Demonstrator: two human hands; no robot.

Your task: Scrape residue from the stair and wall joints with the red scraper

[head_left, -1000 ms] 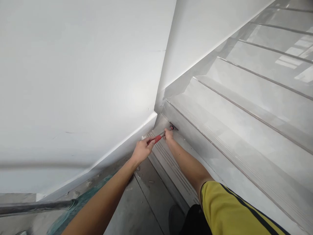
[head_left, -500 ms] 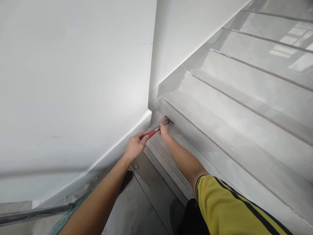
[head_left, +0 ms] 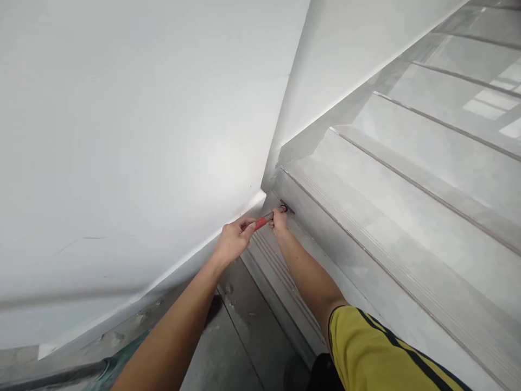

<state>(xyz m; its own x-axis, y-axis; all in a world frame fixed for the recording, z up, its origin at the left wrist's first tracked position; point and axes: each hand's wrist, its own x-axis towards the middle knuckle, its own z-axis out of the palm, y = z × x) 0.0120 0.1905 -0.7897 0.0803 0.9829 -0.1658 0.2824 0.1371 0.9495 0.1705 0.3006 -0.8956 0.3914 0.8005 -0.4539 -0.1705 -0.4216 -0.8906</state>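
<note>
Left hand (head_left: 233,239) closed round red-handled metal scraper (head_left: 266,218) at handle end, right hand (head_left: 280,220) clamped near blade, steadying it against pale grey tiled stair riser (head_left: 325,214) by white wall corner.

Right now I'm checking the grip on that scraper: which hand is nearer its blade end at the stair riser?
Right. The right hand grips the scraper just behind its blade; the left hand holds the red handle end, farther back.

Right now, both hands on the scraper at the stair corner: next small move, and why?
Probably a short push of the scraper along the riser's base. Left hand grips the red handle, right hand presses near the blade, which sits at the riser-tread joint.
</note>
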